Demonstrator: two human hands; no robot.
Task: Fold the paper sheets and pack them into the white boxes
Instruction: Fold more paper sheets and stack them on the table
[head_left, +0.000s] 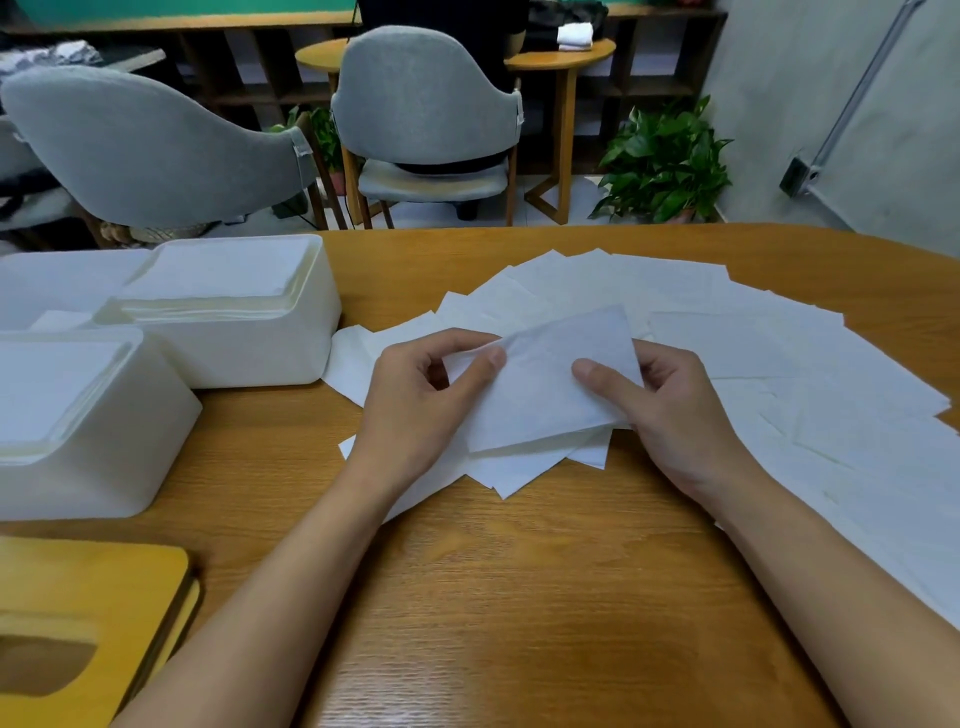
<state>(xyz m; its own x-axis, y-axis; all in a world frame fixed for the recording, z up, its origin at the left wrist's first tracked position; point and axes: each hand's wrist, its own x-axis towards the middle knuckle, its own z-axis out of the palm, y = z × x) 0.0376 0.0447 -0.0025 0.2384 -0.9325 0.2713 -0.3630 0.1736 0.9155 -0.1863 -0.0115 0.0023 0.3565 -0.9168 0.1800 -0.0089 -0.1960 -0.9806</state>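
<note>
Two grips pinch one sheet (545, 395) at its sides: left grip (410, 400), right grip (670, 410).
Three boxes (260, 353) left; bare desk (519, 597) nearer.

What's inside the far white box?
A stack of folded white sheets fills the far white box nearly to its rim; lower layers and the bottom are covered.

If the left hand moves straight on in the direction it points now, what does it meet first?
The left hand pinches the sheet, so that comes first. Past it, likely the loose sheets spread on the table; height is unclear.
</note>
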